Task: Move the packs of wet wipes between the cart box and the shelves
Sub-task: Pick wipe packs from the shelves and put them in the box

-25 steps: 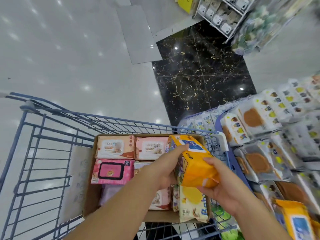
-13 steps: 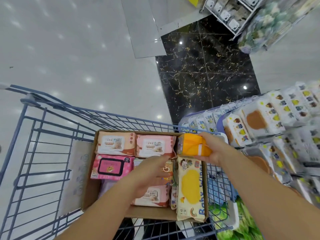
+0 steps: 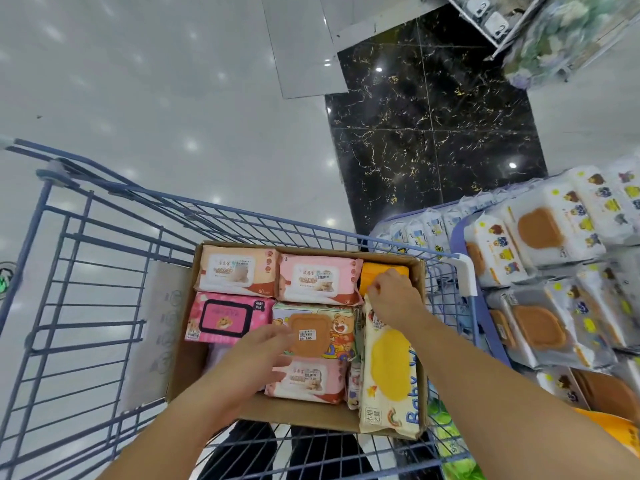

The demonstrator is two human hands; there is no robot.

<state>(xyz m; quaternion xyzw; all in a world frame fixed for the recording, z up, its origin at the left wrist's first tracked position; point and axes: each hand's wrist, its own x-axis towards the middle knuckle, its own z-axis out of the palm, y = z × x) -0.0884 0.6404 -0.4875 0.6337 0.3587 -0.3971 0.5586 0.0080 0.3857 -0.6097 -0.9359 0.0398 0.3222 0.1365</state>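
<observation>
A cardboard box [image 3: 301, 415] sits in a blue wire cart [image 3: 104, 237] and holds several packs of wet wipes. An orange pack [image 3: 375, 270] stands in the box's far right corner. My right hand [image 3: 393, 297] is on top of it, fingers curled around its near edge. My left hand [image 3: 263, 344] hovers over the middle of the box with relaxed fingers, its tips at the bear-print pack [image 3: 337, 327]. It holds nothing. A cream pack with a yellow lid [image 3: 388, 368] stands on edge along the box's right wall.
Shelves on the right carry white wipe packs with brown lids [image 3: 540, 230], close beside the cart's right rim. Another orange pack [image 3: 620, 431] lies at the lower right. A further display rack [image 3: 502, 19] stands across the glossy floor.
My right hand has carried the orange pack from above the box down into its far right corner. My left hand let go of that pack and moved over the middle packs.
</observation>
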